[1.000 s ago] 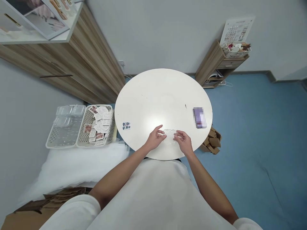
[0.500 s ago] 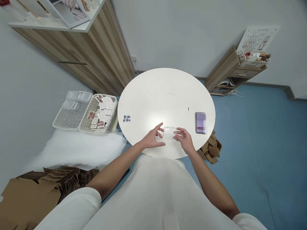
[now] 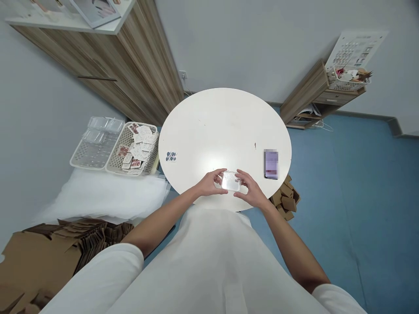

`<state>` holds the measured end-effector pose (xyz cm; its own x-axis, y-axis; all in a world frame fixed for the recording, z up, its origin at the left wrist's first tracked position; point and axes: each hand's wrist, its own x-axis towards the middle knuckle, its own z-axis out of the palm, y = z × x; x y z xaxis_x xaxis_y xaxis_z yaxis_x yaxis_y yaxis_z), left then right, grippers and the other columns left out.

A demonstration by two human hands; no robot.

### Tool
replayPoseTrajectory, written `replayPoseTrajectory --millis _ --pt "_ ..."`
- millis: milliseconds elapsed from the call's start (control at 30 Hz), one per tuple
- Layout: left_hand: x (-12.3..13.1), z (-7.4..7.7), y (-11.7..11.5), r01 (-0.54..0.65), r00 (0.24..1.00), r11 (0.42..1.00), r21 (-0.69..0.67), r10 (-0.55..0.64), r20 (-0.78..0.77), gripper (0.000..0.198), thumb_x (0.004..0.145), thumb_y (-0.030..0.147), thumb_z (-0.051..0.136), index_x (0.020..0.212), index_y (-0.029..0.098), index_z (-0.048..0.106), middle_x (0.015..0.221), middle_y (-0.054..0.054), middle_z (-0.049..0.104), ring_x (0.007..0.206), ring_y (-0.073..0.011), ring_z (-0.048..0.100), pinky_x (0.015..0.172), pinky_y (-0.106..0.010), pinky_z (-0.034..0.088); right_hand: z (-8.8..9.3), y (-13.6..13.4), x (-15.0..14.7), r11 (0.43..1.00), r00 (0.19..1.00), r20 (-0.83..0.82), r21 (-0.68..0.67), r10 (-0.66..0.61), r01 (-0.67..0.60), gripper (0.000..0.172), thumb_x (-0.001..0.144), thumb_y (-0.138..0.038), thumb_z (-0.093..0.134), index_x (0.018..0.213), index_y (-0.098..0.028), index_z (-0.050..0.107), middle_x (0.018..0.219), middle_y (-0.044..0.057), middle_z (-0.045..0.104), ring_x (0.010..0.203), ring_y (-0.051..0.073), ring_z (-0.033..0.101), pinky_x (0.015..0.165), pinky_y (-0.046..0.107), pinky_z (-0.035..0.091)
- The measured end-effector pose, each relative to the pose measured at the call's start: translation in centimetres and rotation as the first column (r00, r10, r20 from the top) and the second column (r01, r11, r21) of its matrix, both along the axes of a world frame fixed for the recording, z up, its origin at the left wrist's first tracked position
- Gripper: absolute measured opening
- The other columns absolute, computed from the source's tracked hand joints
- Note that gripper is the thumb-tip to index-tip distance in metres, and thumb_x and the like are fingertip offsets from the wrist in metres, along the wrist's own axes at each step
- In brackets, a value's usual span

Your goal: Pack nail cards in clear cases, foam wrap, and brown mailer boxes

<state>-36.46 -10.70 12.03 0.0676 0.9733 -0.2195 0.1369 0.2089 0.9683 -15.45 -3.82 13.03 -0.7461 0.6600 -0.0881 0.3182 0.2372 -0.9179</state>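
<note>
A small clear plastic box (image 3: 231, 181) is between my two hands, over the near edge of the round white table (image 3: 222, 117). My left hand (image 3: 211, 183) grips its left side, thumb at the near corner and fingers at the far one. On the right side, my right hand (image 3: 250, 188) holds it the same way, fingers at the far edge and thumb at the near edge. To the left on the table lies a small sheet of dark blue round-patterned pieces (image 3: 171, 156). A purple-screened phone (image 3: 271, 164), partly blurred, lies to the right.
Left of the table, one white basket (image 3: 78, 163) holds clear plastic boxes and another (image 3: 113, 168) holds printed cards. White sheets (image 3: 108, 194) and flat brown cardboard (image 3: 39, 261) lie nearer. Folded cardboard boxes (image 3: 288, 198) sit below the table's right edge. A tall wooden cabinet (image 3: 140, 56) stands behind left.
My left hand has closed onto the box's left side, where it was spread beside it. My right thumb has moved to the near edge. The box's face now looks brighter.
</note>
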Motion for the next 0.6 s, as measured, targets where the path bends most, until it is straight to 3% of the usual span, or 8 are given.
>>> replayPoseTrajectory --millis 133,300,600 --pt "0.1 -0.3 -0.3 -0.019 0.999 1.0 0.004 0.019 0.04 0.095 0.048 0.029 0.079 0.131 0.029 0.033 0.106 -0.005 0.049 0.073 -0.0099 0.051 0.076 -0.032 0.045 -0.5 -0.1 -0.6 0.996 0.998 -0.032 0.068 -0.051 0.053 0.058 0.065 -0.032 0.067 0.118 -0.027 0.046 0.133 0.009 0.039 0.12 0.025 0.04 0.09 0.043 0.043" --pt "0.4 -0.4 -0.7 -0.028 0.998 1.0 0.004 0.028 0.048 0.083 0.053 0.028 0.076 0.127 0.027 0.039 0.101 -0.004 0.05 0.072 -0.0093 0.052 0.074 -0.03 0.046 -0.7 -0.6 -0.8 0.991 0.995 -0.048 0.096 -0.087 0.091 0.055 0.062 -0.03 0.068 0.113 -0.026 0.05 0.129 0.009 0.043 0.119 0.026 0.041 0.091 0.045 0.041" --pt "0.3 -0.9 -2.0 -0.047 0.994 0.999 0.009 0.046 0.097 0.083 0.053 0.027 0.076 0.126 0.027 0.038 0.102 -0.004 0.049 0.071 -0.0094 0.053 0.071 -0.029 0.046 -1.5 -1.4 -1.4 0.991 0.993 -0.069 0.079 -0.101 0.106 0.055 0.058 -0.03 0.071 0.109 -0.025 0.052 0.126 0.012 0.045 0.103 0.026 0.053 0.078 0.042 0.048"
